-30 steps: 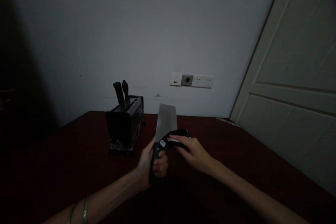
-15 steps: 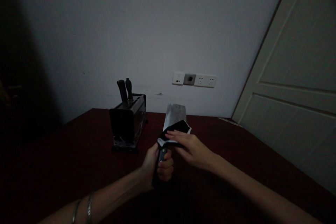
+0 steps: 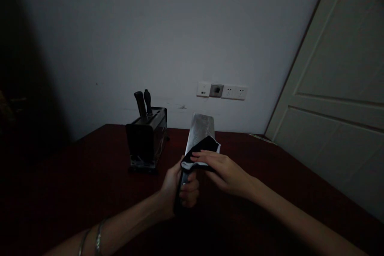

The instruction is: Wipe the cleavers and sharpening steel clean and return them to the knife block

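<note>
My left hand (image 3: 181, 188) is closed round the dark handle of a cleaver (image 3: 201, 128), holding it upright with its broad steel blade facing me. My right hand (image 3: 223, 170) presses a black and white cloth (image 3: 202, 150) against the lower part of the blade, fingers laid over the cloth. Both hands are above a dark red table (image 3: 90, 184).
A black knife block (image 3: 147, 140) with two dark handles sticking out stands at the back left of the table. A row of wall sockets (image 3: 222, 91) is behind. A pale door (image 3: 339, 100) stands on the right. The room is dim.
The cloth has moved from the base of the blade up onto its lower face. The cleaver and both hands have shifted slightly right in view.
</note>
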A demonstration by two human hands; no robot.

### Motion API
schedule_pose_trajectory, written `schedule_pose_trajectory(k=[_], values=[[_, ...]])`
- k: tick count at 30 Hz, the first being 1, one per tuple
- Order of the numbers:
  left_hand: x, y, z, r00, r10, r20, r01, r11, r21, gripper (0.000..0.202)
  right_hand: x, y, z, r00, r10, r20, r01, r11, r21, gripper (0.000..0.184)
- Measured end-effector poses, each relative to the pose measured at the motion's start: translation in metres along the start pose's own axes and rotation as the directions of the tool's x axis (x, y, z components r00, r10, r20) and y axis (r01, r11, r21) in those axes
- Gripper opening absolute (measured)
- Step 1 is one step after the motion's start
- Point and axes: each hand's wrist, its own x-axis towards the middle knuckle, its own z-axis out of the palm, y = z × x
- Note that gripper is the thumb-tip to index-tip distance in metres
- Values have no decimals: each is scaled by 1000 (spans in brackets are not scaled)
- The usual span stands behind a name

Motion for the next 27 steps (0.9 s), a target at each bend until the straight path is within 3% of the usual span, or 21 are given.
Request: schedule_pose_trajectory(k=[8,18,23,27], values=[[2,2,-3,999,-7,38,7,1000,14,69,-3,-2,1,1000,14,-17,-14,1000,14,39],[4,-1,-5,1000,-3,-22,3,1000,28,69,-4,-2,10,998,52,-27,-51,999,7,37],[1,-1,1,996,10,-90,-7,999,41,68,-5,-1,12,993,-62,-104,55,996,-72,45],[-2,1,8,1000,1,-16,-1,1000,5,69,2,-1,-2,982,-104,-155,101,995,-23,29]])
